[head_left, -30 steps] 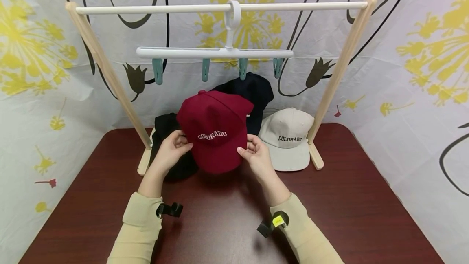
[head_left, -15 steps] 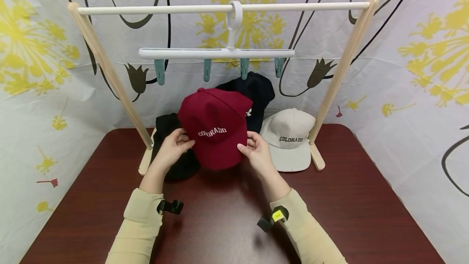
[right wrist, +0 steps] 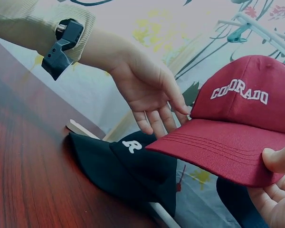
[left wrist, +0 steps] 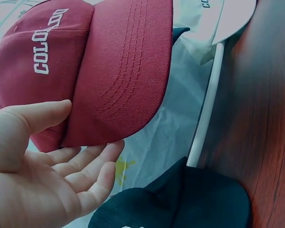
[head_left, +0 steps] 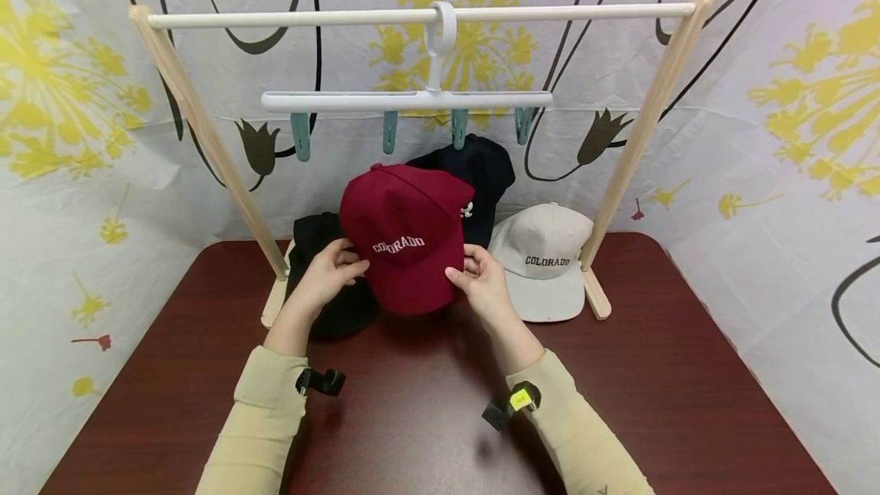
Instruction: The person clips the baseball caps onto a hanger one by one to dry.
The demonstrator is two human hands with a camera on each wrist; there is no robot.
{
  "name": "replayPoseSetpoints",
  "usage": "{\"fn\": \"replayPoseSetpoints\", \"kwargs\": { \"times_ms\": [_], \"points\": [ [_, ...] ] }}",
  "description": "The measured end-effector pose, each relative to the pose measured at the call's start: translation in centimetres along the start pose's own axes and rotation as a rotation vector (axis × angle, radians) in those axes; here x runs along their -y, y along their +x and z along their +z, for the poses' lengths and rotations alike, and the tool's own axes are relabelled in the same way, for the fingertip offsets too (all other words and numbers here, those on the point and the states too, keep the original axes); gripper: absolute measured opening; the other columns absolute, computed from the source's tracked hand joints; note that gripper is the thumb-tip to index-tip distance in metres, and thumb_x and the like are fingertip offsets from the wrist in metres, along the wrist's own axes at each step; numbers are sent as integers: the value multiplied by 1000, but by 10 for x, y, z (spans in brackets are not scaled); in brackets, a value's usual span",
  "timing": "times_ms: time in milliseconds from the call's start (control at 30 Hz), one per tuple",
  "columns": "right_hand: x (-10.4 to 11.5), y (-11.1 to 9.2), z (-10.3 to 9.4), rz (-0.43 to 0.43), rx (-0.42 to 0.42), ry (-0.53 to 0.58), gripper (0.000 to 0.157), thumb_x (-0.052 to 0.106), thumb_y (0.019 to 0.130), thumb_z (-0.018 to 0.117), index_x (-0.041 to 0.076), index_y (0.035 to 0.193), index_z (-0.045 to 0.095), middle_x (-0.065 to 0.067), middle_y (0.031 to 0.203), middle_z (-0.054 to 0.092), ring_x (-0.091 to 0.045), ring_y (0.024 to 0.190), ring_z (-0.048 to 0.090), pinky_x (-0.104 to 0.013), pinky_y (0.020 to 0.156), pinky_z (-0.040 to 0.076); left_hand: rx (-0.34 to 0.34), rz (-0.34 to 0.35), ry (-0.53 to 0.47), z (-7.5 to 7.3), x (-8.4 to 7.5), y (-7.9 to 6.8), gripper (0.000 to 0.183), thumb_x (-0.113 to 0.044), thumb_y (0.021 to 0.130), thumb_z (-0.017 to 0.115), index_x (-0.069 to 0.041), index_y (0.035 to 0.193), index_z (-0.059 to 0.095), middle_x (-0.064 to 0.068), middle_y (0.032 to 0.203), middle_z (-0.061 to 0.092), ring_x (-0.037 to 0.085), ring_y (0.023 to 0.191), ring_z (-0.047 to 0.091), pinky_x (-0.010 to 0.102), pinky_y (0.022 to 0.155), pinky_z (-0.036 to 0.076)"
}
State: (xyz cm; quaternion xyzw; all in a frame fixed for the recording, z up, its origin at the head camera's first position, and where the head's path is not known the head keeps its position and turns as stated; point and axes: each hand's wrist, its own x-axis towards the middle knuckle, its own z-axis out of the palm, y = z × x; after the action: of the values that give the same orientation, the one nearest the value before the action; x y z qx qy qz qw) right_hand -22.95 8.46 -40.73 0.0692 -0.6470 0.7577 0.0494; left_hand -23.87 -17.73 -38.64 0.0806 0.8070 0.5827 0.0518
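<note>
A pale cloth printed with yellow flowers and dark stems (head_left: pixel 257 147) hangs behind the reddish-brown worktop (head_left: pixel 426 411), where a wooden rack (head_left: pixel 309 19) carries a white hanger (head_left: pixel 406 101) with green clips (head_left: pixel 389 132). I hold the red cap (head_left: pixel 406 235) up off the worktop below the hanger, its white COLORADO lettering facing me. My left hand (head_left: pixel 330 275) grips one side lightly, thumb against the edge where brim meets crown, the fingers loosely bent beneath. My right hand (head_left: pixel 486 285) pinches the other side of the brim, thumb on top and fingers under. In the head view some of my fingertips disappear behind the cap, and the right wrist view cuts my right hand off at its edge. The red cap covers much of the navy cap (head_left: pixel 491 174), so only part of its white mark shows. My left hand hides part of the black cap (head_left: pixel 347 313). The beige cap (head_left: pixel 546 250) sits to the right, cropped in the left wrist view.
</note>
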Motion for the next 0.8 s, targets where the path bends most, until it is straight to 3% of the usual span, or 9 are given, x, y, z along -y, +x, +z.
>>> {"fn": "replayPoseSetpoints", "kwargs": {
  "times_ms": [200, 800],
  "points": [
    [-1, 2, -2, 4, 2, -10, 33, -15, 83, 62, -8, 115, 55, -9, 86, 67, -10, 71, 65, -22, 66, 51, 24, -15, -12, 0, 0, 3, 58, -16, 96, 58, 5, 142, 30, 28, 122, 55, 37, 108, 58, 48, 92, 44],
    [-2, 2, -1, 14, 4, -12, 33, -16, 83, 62, -8, 114, 54, -10, 87, 67, -9, 70, 64, -22, 64, 50, 50, -45, -40, -1, -1, 6, 67, -20, 98, 55, 0, 150, 18, 27, 133, 48, 37, 117, 53, 47, 95, 43]
  ]
}}
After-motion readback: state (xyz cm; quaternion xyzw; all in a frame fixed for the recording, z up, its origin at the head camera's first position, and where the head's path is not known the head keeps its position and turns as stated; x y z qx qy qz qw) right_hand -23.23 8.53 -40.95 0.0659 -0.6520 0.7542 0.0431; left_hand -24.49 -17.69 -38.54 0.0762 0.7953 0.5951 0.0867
